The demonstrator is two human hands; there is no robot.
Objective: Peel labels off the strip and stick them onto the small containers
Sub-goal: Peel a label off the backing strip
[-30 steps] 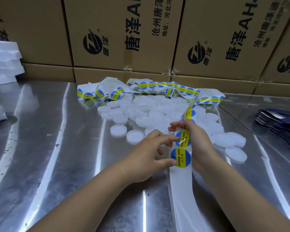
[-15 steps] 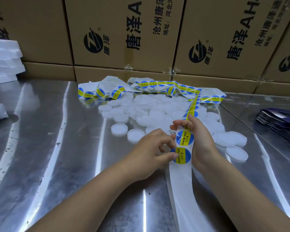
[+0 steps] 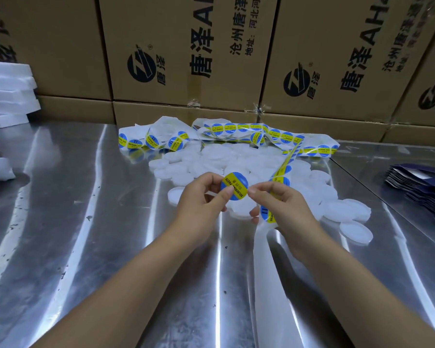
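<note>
**Peeled label, ready to place**

Pinching the round label (image 3: pixel 234 188) between curled thumb and forefinger of the left hand (image 3: pixel 201 197), above the table (image 3: pixel 86 247) about midway between near and far edges. Gripping the strip (image 3: pixel 283 169) in the curled right hand (image 3: pixel 284 204), one fingertip touching the label's rim. Best to hold by the rim only, centre over one of the small containers (image 3: pixel 221 156) piled toward the far edge, then press from the middle outward

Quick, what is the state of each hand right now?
Left hand: pinches the round blue-and-yellow label.
Right hand: grips the label strip, with a fingertip at that label's edge.
</note>
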